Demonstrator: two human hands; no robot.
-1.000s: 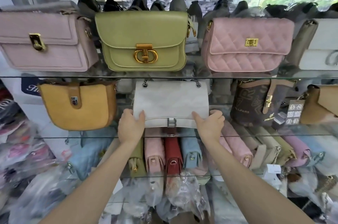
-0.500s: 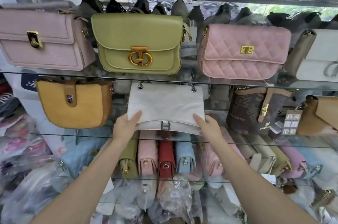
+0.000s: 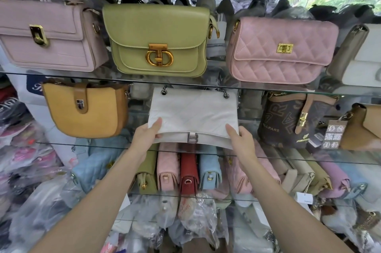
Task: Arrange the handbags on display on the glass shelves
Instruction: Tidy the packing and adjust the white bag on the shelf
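Head view only — white bag (image 3: 193, 114) sits on the middle glass shelf (image 3: 309, 154), centre of the row, between the mustard bag (image 3: 86, 112) on its left and the brown printed bag (image 3: 288, 120) on its right, apart from both. Left hand (image 3: 144, 137) grips the bag's lower left corner, thumb on the front face, fingers curled under the bottom edge; right hand (image 3: 243, 141) does the same at the lower right corner. Bag's long axis runs left-right along the shelf front, so both hands are equally near, one per end, bag directly ahead of and slightly above the wrists. Bottom edge looks pulled forward to the shelf lip and the face tilts back — chain strap (image 3: 225, 95) at the top sits behind. Judgement: step in hand is squaring this bag in its slot; next move likely needs an even push or tilt from both corners so it stands facing front, risk is it slipping off the glass lip. Upper shelf carries a lilac bag (image 3: 47, 34), green bag (image 3: 158, 40), pink quilted bag (image 3: 282, 50) and part of a white one at far right. Shelf below has small bags packed side-on, red one (image 3: 188, 172) among them. Plastic-wrapped stock (image 3: 195, 211) piles up underneath. Room is tight, shelves crowded, glass reflective.
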